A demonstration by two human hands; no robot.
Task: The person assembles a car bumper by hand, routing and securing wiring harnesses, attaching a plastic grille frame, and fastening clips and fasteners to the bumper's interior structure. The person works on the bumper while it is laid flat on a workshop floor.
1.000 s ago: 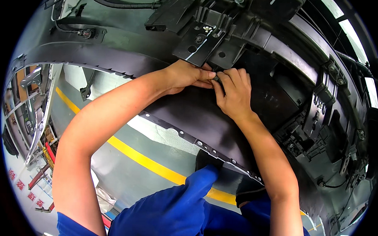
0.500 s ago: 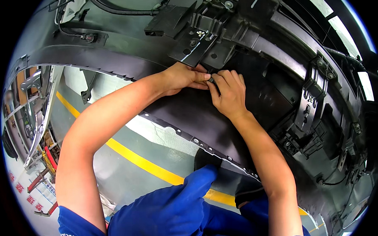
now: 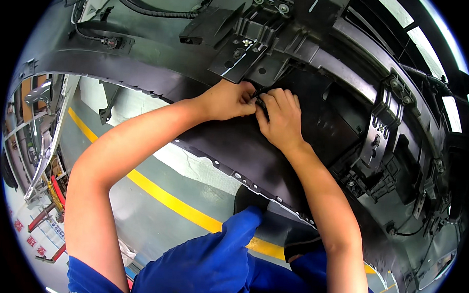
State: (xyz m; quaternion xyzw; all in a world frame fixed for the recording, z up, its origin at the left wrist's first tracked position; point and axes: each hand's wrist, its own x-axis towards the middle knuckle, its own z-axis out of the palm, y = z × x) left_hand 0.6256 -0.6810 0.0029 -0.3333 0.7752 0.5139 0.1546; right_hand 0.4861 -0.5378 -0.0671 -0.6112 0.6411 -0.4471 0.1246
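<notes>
Both my hands meet at the inner side of a large black plastic panel that looks like a vehicle bumper [image 3: 224, 138]. My left hand [image 3: 227, 101] is closed, thumb and fingers pinching at a small black piece [image 3: 258, 97] whose kind I cannot make out. From the other side my right hand [image 3: 283, 117] closes its thumb and forefinger on the same piece. Its fingers hide much of it. Just above the fingertips juts a flat black bracket [image 3: 230, 68] with holes and a pale paint stroke.
A corrugated cable [image 3: 151, 13] runs along the upper left of the panel. A metal bracket [image 3: 373, 143] sits on the beam to the right. Below the panel's perforated edge [image 3: 238, 176], a yellow line [image 3: 175, 202] crosses the grey floor. Racks with parts [image 3: 36, 134] stand at far left.
My left hand's fingers have curled in more, and more of the small black piece shows between the hands. My right hand keeps its pinch. The whole view has shifted slightly.
</notes>
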